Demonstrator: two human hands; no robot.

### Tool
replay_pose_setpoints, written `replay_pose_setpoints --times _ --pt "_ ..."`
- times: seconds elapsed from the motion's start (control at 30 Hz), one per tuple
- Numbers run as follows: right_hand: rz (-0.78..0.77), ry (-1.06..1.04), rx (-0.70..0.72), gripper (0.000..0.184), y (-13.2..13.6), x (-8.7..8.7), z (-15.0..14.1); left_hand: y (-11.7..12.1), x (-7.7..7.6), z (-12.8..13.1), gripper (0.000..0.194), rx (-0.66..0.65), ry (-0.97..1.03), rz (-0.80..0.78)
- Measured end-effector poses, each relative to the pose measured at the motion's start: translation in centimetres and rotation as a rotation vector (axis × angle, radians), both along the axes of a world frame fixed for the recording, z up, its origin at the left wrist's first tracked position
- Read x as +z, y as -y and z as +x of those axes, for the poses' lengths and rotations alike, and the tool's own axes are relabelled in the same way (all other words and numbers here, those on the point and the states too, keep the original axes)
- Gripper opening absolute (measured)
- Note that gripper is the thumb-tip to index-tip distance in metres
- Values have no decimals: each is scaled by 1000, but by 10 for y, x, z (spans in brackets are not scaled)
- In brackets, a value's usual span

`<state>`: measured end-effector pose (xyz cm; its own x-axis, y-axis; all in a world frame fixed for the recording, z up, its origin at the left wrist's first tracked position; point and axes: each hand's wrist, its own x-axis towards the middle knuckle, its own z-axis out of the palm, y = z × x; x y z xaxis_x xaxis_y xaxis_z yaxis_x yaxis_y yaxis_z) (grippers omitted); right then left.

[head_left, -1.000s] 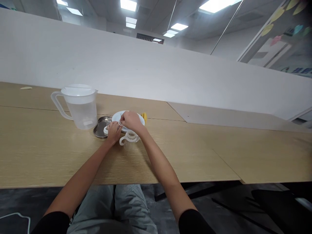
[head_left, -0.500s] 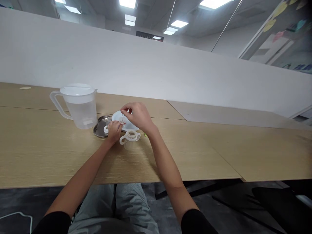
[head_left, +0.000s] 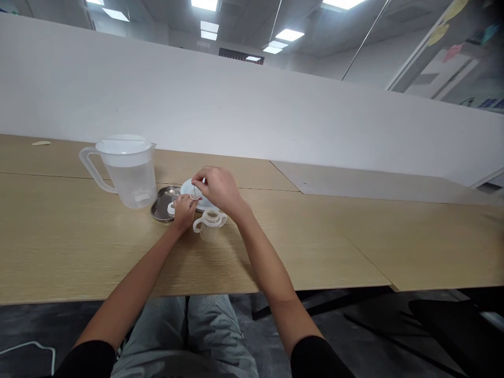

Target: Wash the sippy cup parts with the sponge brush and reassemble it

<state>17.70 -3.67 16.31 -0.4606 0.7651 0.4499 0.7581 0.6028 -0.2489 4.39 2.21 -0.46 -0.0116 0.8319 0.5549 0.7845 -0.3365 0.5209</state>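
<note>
My left hand [head_left: 185, 211] is closed around a small whitish ring-shaped bottle part [head_left: 195, 197]. Just above it, my right hand [head_left: 218, 189] pinches a thin, wire-like stick [head_left: 194, 188] between thumb and fingertips; the stick points down at the ring. Whether its lower end is inside the ring is too small to tell. A clear baby bottle with two whitish handles [head_left: 211, 216] stands upright and uncapped beside my left hand. Behind both hands lies a white plate [head_left: 187, 187], partly covered by them.
A round metal tray [head_left: 159, 210] sits left of my left hand, with a white cap-like part [head_left: 170, 209] on it. Further left stands a lidded clear plastic pitcher [head_left: 132, 178] holding liquid. A white partition [head_left: 236, 110] rises behind the wooden table [head_left: 315, 241].
My right hand has shifted slightly left and the stick sits a little lower toward the ring. My left hand holds nearly the same place.
</note>
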Motion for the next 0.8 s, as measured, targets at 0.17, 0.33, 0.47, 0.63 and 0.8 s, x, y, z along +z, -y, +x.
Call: replay_pose_setpoints --times 0.17,0.33,0.47,0.63,0.8 --pt "11 64 -11 21 3 0 -2 -1 0 0 30 4 -19 1" --pt "63 150 -24 22 3 -2 -3 0 0 0 31 18 -50 5" --pt "74 206 -54 23 4 -2 -4 0 1 0 33 30 -74 5" --pt "50 251 -71 24 5 -1 -6 1 1 0 35 23 -71 7" --pt "67 272 -57 25 3 -4 -7 -1 0 0 32 18 -59 3"
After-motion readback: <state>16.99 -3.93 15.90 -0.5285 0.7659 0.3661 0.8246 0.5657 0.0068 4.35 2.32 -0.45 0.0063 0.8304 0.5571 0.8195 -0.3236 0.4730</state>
